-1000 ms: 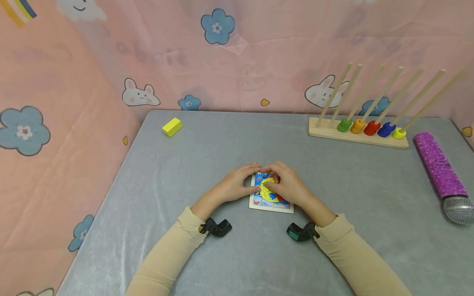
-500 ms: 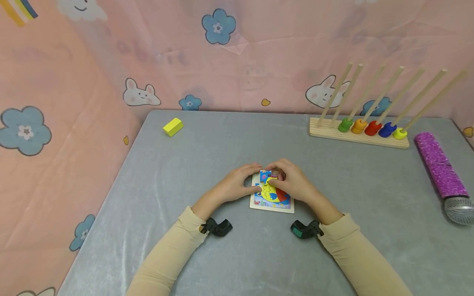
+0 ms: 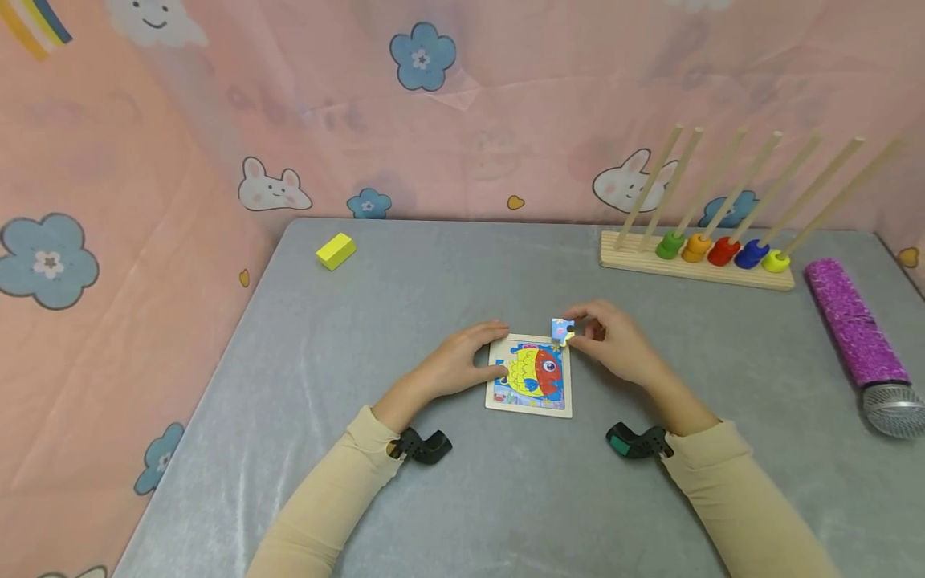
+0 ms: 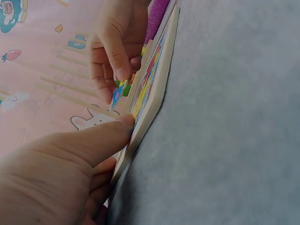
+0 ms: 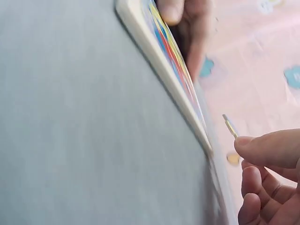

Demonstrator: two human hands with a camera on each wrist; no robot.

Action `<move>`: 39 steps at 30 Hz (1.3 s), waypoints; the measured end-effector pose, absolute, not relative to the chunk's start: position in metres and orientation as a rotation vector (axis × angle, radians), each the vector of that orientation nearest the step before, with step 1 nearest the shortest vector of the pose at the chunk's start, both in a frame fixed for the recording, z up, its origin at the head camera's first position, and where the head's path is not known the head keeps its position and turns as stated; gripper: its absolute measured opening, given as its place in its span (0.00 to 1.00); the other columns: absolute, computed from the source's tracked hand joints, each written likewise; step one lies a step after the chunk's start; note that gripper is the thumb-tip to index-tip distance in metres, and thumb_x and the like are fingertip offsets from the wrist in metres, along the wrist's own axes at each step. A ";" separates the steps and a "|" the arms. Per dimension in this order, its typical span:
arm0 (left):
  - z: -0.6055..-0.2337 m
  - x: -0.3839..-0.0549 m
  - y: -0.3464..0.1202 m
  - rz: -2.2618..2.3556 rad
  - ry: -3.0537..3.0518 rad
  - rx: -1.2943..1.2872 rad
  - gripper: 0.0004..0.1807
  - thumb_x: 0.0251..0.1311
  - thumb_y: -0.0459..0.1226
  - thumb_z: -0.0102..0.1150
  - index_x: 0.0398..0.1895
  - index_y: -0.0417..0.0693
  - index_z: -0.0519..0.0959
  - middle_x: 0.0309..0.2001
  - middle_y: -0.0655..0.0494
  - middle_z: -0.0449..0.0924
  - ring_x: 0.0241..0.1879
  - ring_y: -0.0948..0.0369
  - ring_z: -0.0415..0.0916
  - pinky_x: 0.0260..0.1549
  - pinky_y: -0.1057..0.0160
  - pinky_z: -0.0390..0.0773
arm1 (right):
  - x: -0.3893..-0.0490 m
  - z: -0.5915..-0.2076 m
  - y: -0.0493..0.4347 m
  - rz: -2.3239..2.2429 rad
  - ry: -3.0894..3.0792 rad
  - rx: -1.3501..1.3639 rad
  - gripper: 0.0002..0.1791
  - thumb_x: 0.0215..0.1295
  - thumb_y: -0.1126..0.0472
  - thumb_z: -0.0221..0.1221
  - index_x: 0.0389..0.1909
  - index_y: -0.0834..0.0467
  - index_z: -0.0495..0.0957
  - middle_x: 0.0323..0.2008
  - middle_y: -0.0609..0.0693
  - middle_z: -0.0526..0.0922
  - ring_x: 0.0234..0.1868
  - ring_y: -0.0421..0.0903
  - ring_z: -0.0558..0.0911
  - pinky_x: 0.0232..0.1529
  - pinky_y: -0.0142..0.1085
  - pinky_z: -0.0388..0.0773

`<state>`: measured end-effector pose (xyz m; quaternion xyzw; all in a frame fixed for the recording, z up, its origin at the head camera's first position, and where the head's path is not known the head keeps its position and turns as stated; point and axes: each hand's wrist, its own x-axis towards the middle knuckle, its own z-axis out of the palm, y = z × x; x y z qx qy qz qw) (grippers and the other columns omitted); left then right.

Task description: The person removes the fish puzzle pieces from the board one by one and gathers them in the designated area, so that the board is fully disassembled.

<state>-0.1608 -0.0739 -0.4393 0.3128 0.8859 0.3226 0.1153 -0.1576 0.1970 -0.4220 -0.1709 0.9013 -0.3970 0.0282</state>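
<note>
A square wooden jigsaw puzzle (image 3: 527,410) with a yellow and red fish picture lies on the grey table in the head view. My left hand (image 3: 459,359) holds its left side, thumb on the picture and fingers along the outer edge. In the left wrist view that thumb presses near the pale wooden rim (image 4: 157,101). My right hand (image 3: 620,343) pinches a small blue puzzle piece (image 3: 560,330) between thumb and fingertip, over the board's far right corner. Edge-on, the piece (image 5: 229,125) shows as a thin sliver in the right wrist view.
A yellow block (image 3: 336,251) lies at the back left. A wooden peg rack (image 3: 694,271) with coloured beads stands at the back right, and a purple glittery microphone (image 3: 856,321) lies beside it. Patterned pink cloth (image 3: 462,144) hangs behind the table.
My right hand lifted the blue piece off the upper part of the puzzle and carried it right, uncovering the fish picture. My left hand stays on the board.
</note>
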 end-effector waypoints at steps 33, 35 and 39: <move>-0.437 -0.160 -0.075 0.944 2.589 0.934 0.34 0.59 0.44 0.63 0.67 0.42 0.66 0.69 0.50 0.63 0.71 0.56 0.56 0.69 0.57 0.59 | -0.164 -0.435 0.261 -1.124 3.028 -0.252 0.17 0.64 0.67 0.57 0.54 0.67 0.74 0.45 0.66 0.73 0.46 0.59 0.73 0.44 0.46 0.68; -0.437 -0.160 -0.075 0.939 2.591 0.931 0.34 0.59 0.44 0.63 0.67 0.43 0.66 0.69 0.50 0.63 0.71 0.56 0.56 0.69 0.57 0.59 | -0.164 -0.435 0.261 -1.126 3.022 -0.239 0.17 0.65 0.67 0.56 0.54 0.67 0.74 0.46 0.66 0.73 0.46 0.59 0.73 0.45 0.48 0.69; -0.435 -0.160 -0.075 0.935 2.592 0.931 0.34 0.59 0.44 0.63 0.67 0.42 0.66 0.69 0.50 0.63 0.71 0.56 0.56 0.69 0.57 0.58 | -0.165 -0.436 0.261 -1.122 3.019 -0.229 0.18 0.65 0.66 0.56 0.55 0.67 0.74 0.47 0.66 0.73 0.46 0.59 0.72 0.46 0.50 0.69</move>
